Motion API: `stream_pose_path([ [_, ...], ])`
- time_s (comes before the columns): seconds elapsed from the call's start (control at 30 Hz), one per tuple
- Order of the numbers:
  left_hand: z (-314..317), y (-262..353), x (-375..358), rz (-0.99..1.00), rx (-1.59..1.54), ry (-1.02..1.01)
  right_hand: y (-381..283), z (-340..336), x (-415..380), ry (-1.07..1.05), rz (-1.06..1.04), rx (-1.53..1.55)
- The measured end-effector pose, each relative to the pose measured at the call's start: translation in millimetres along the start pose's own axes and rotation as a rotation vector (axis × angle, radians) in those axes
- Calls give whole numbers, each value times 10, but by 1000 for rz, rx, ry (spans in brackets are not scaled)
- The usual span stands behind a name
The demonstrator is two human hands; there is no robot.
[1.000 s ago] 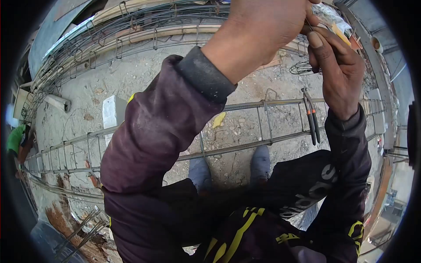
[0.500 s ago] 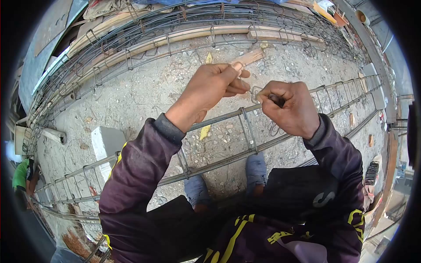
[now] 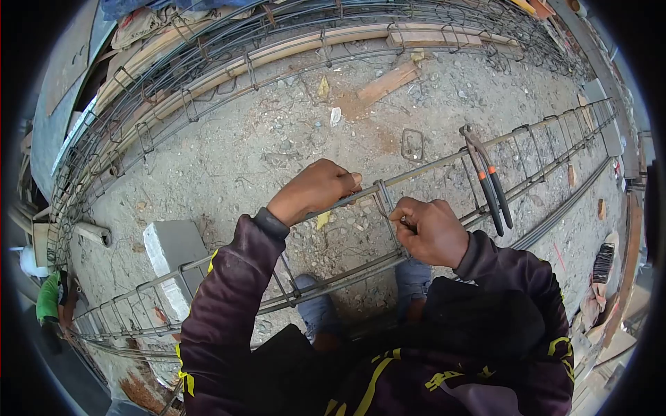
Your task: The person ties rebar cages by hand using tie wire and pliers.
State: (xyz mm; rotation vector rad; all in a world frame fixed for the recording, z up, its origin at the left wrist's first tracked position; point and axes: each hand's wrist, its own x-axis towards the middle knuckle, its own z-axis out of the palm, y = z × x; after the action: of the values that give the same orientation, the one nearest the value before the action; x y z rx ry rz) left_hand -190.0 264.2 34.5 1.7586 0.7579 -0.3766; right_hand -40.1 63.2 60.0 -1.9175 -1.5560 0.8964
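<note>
- The left hand [image 3: 316,188] is at the far bar [image 3: 430,166] of the rebar frame [image 3: 347,277], left of a stirrup [image 3: 387,211]. Its fingers curl inward; whether they grip the bar cannot be told.
- The right hand [image 3: 433,232] is just right of that stirrup, between the frame's two sides as seen from above. It is curled closed, thumb against forefinger; something dark shows inside the curl, too small to name.
- The frame runs across the ground in front of the person, over the shoes [image 3: 316,305].
- Pincers [image 3: 485,177] with orange and black handles lie across the frame, right of both hands, touched by neither.
- A loose wire ring [image 3: 412,145] lies on the ground beyond the far bar.
- Farther off is a short plank [image 3: 388,83], with more rebar [image 3: 253,73] behind it.
- A pale block [image 3: 173,260] sits at the frame, left of the left hand.
- Another person [image 3: 52,298] in green bends near the frame's left end.
</note>
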Motion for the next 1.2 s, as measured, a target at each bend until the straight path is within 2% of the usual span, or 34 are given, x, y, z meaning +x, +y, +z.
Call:
stream_pose_path([
  [0.07, 36, 63, -15, -10, -98, -78, 45, 102, 28, 20, -46, -89],
  [0.1, 123, 42, 8, -55, -279, -58, 36, 110, 44, 9, -63, -161],
  [0.2, 283, 1, 32, -35, -503, 10, 7, 151, 40, 82, -138, -349],
  [0.3, 302, -4, 49, 10, -393, 124, 27, 216, 35, 97, -165, -467],
  [0.4, 346, 23, 45, 1, -427, 148, 33, 297, 44, 153, -235, -552],
  [0.6, 335, 149, 59, -49, -297, 158, -34, 254, 62, 146, -270, -612],
  [0.8, 385, 132, 127, -69, -591, 174, -42, 176, 101, 142, -324, -572],
  [0.9, 413, 151, 139, -91, -605, 207, -45, 157, 101, 96, -310, -540],
  [1.2, 487, 100, 179, -45, -589, 269, -36, 240, 136, 149, -301, -558],
])
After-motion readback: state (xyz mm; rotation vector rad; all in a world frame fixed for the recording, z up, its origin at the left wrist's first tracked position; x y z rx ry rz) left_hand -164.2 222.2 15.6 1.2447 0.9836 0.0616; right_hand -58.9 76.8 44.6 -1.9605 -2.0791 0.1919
